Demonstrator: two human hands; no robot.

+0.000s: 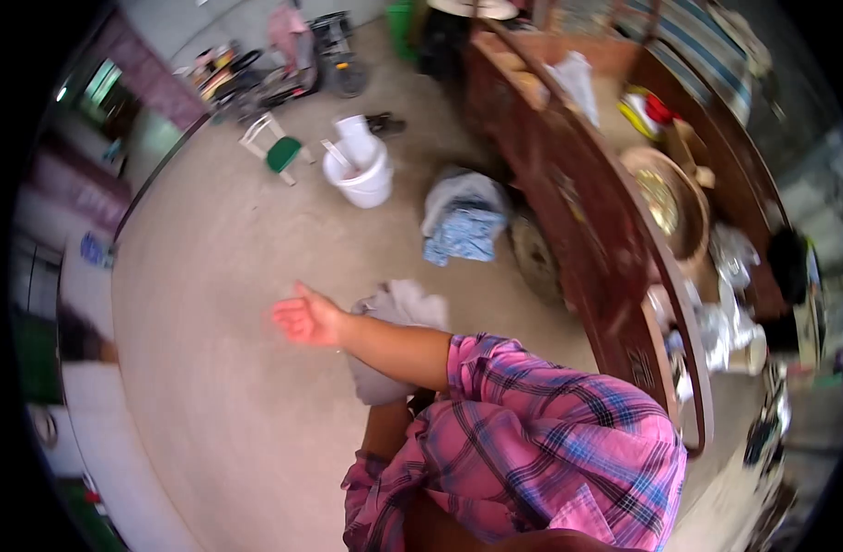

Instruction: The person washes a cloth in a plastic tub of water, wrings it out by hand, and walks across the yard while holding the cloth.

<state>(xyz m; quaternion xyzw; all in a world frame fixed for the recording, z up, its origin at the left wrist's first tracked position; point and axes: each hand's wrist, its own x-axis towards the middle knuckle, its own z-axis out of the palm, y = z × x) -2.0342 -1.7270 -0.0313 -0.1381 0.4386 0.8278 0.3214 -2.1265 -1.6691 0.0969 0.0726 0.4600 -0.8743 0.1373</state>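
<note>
My right hand (309, 318) reaches across to the left over the bare floor, slightly blurred. Its palm shows, the thumb stands apart, the fingers are loosely bent, and nothing lies in it. A grey cloth (375, 379) shows above and below my right forearm, just right of that hand. My left forearm rises from the lower sleeve and ends at this cloth; the left hand itself is hidden behind the cloth and the right arm. Both arms come out of a pink and blue plaid shirt (559, 442).
A brown metal cart (587, 230) on the right holds a round basin (693, 230) and plastic bags. Beyond my hands are a blue cloth bundle (465, 230), a white bucket (366, 189), a green-seated chair (283, 155) and a parked bike (348, 78).
</note>
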